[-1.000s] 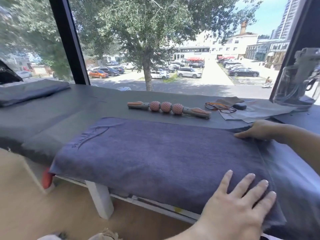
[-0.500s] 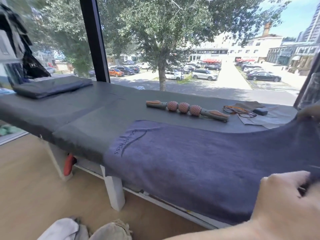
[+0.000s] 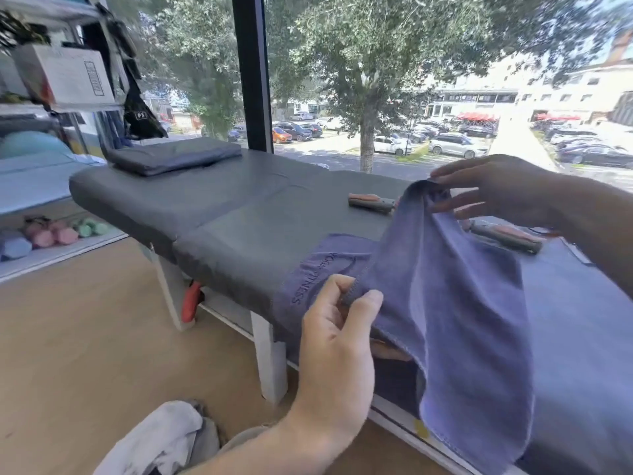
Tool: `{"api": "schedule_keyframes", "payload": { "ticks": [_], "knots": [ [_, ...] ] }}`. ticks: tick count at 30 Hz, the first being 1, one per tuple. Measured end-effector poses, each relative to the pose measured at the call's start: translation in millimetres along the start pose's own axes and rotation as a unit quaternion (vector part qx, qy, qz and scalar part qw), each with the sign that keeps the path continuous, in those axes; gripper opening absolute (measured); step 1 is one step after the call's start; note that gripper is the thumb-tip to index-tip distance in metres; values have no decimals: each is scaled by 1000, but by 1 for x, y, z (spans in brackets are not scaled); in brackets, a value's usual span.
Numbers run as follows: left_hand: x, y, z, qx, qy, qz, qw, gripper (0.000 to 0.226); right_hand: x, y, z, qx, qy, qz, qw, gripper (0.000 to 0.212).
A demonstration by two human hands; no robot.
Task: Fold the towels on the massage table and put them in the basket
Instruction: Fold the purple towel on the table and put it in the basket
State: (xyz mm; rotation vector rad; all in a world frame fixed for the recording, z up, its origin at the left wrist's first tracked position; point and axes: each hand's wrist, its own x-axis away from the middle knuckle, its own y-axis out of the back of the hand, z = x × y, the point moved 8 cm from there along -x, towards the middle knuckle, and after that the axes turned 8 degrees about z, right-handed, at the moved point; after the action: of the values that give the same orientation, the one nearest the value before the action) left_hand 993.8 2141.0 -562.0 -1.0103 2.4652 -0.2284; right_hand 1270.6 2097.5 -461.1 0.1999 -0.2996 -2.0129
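Towel (image 3: 462,303) lifted since earlier, roller (image 3: 371,203) half hidden

Purple towel (image 3: 462,303): embroidered lettering along its flat end on the table (image 3: 239,214) reads "FITNESS", preceded by a shorter, partly legible word. Black bag (image 3: 138,120) hanging at left: small white mark, unreadable.

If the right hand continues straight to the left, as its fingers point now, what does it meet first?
Probably the near handle of the massage roller, just left of the right hand pinching the towel. Depth is unclear, so it might pass above it.
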Motion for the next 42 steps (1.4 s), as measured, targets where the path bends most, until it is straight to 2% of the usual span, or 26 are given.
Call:
{"api": "schedule_keyframes", "payload": {
  "ticks": [1,3,5,7,9,11,14,16,18,21,23,28,31,33,34,36,38,42],
  "knots": [
    [-1,14,2,5,-4,-15,1000,29,-15,-26,14,25,-18,-5,1000,24],
    [-2,39,3,-4,-10,-52,999,30,-40,-48,21,74,19,3,997,26],
    [-5,57,5,-11,-13,-77,997,31,-54,-60,19,100,40,-21,994,30],
    [-9,71,6,-19,-18,-87,996,29,-70,-69,20,102,62,-45,992,33],
    [-13,83,8,-33,-17,-103,994,27,-84,-88,22,86,79,-49,992,26],
    [-17,98,12,-49,-7,-125,991,27,-103,-105,14,87,80,-29,993,16],
    [-22,124,23,-101,13,-174,979,31,-132,-132,-13,154,30,13,988,11],
    [-21,142,39,-123,55,-218,967,32,-148,-149,-38,210,3,34,977,17],
    [-17,157,67,-113,134,-245,954,30,-162,-157,-52,285,14,25,958,18],
    [-11,166,100,-69,249,-236,937,30,-174,-157,-56,402,26,-26,915,19],
    [-9,168,112,-51,297,-226,926,20,-178,-160,-54,430,41,-32,901,18],
    [-13,169,111,-28,301,-210,930,16,-189,-151,-51,417,35,-25,908,31],
    [-12,171,111,-17,288,-218,932,19,-191,-137,-42,305,66,-56,948,34],
    [-11,172,112,-16,281,-227,932,22,-195,-131,-44,253,45,-27,966,34],
    [-10,172,112,-18,275,-232,933,23,-197,-132,-46,273,22,11,962,34],
    [-7,173,109,-12,259,-245,934,19,-191,-138,-51,363,-19,86,928,31],
    [-4,172,105,-1,249,-252,935,17,-185,-137,-55,386,-40,101,916,29],
    [0,161,105,31,266,-216,939,17,-181,-135,-57,359,-25,74,930,24]
  ]
}}
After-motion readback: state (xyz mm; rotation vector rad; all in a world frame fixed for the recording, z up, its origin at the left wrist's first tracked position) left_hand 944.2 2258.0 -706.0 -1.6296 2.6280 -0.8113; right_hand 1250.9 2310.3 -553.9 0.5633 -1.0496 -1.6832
